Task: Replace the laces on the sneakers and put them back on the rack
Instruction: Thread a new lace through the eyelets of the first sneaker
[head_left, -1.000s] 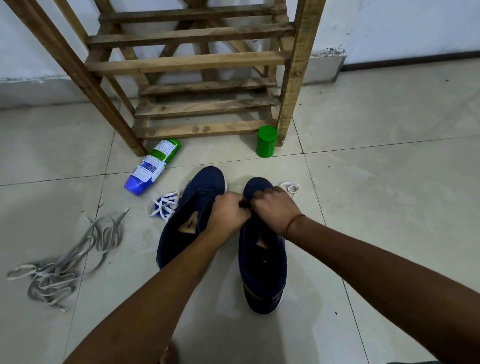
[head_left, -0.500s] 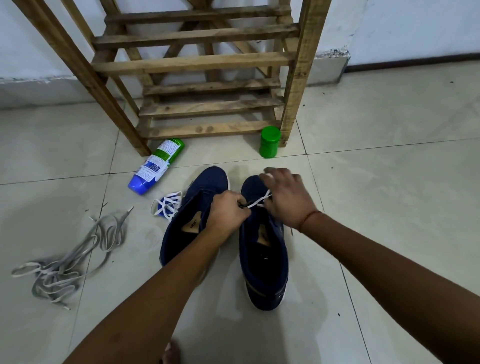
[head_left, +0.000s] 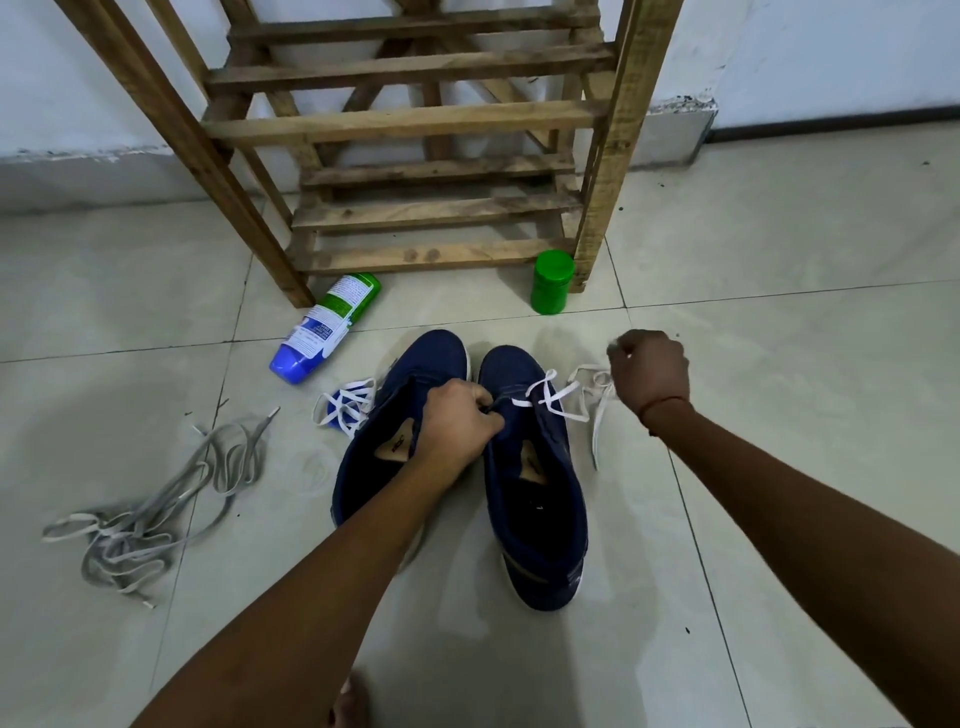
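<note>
Two navy sneakers stand side by side on the tiled floor, toes toward the rack: the left sneaker (head_left: 384, 457) and the right sneaker (head_left: 535, 483). A white lace (head_left: 563, 397) runs through the front eyelets of the right sneaker and out to the right. My right hand (head_left: 649, 371) grips that lace, pulled out to the right of the shoe. My left hand (head_left: 457, 418) pinches the right sneaker's inner edge by the eyelets. A second white lace (head_left: 345, 402) lies bundled left of the left sneaker.
A wooden slatted rack (head_left: 431, 156) stands against the wall just beyond the shoes. A blue and green bottle (head_left: 324, 327) lies on its side by the rack's left leg, a green jar (head_left: 553, 280) by its right leg. Old grey laces (head_left: 156, 509) lie at left.
My right hand has moved from the right sneaker's toe out to the right, drawing the white lace through the eyelets. My left hand stays on the shoe.
</note>
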